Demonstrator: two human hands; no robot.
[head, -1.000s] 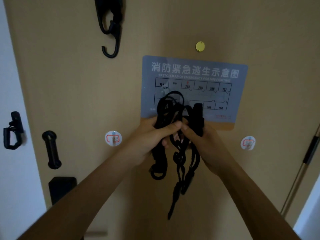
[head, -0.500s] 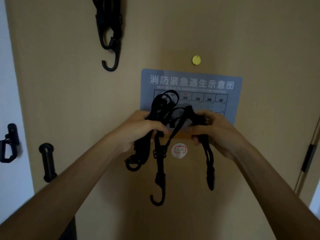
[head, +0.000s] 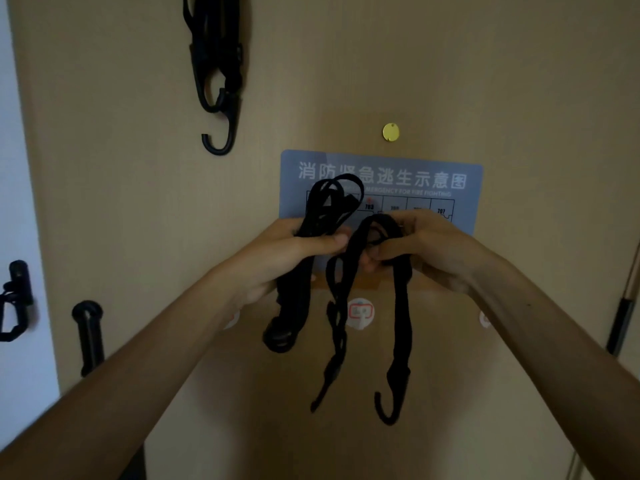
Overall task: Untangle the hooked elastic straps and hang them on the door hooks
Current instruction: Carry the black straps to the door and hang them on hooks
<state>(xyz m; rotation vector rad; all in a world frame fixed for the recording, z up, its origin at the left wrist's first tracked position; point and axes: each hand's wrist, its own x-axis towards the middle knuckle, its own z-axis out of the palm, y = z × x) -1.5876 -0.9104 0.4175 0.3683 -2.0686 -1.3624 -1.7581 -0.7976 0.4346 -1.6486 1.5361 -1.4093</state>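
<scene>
I hold a tangle of black hooked elastic straps (head: 341,271) in front of a tan door (head: 519,81). My left hand (head: 294,251) grips a bundle whose loops rise above the fist and whose ends hang below it. My right hand (head: 426,247) pinches a folded strap; one end hangs down to a black hook (head: 389,407), and a thinner twisted strand (head: 334,341) dangles between the hands. Black straps (head: 216,81) hang at the door's upper left. A round white adhesive door hook (head: 360,311) sits behind the straps; another (head: 485,318) peeks out by my right forearm.
A blue evacuation-map sign (head: 398,178) is fixed to the door behind my hands, with a brass peephole cover (head: 390,132) above it. A black door handle (head: 88,336) is at lower left. A black latch (head: 15,299) sits on the white frame at the left.
The straps have been pulled further apart between my hands. The strap in my right hand now hangs longer with its hook at the bottom, and the view has shifted slightly.
</scene>
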